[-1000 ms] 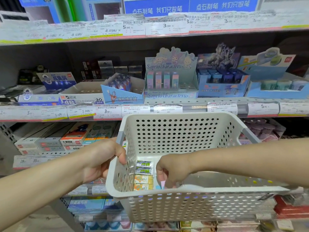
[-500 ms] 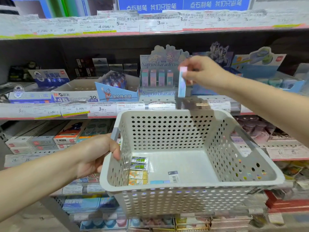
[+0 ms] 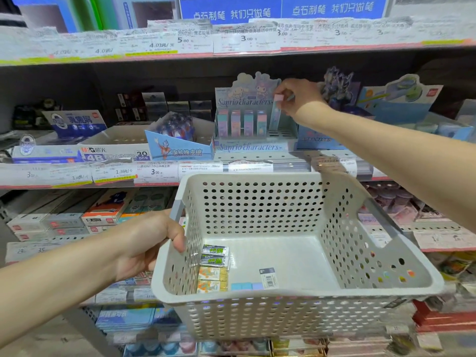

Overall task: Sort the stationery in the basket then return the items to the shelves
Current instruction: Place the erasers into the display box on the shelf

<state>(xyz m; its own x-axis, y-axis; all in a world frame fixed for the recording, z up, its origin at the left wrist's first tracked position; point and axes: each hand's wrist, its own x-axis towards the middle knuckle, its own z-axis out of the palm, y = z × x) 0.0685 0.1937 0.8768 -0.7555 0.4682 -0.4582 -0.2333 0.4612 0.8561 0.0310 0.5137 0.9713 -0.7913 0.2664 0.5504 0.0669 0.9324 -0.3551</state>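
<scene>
Stationery shelves (image 3: 159, 173) fill my view. My left hand (image 3: 144, 243) grips the perforated basket's (image 3: 296, 295) left handle; small erasers (image 3: 213, 266) lie just right of it. My right hand (image 3: 296, 99) pinches a pastel eraser (image 3: 275, 113) upright at the Sanrio display box (image 3: 255, 146).

Even, fairly bright store light falls from above, leaving the recess under the upper shelf (image 3: 231, 51) dark. A soft shadow of the right arm lies across the price strips (image 3: 332, 163) and the rim of the basket (image 3: 257, 177). Wide-angle bending curves the shelves at the edges. Price labels look smeared, and the lower corners blur.
</scene>
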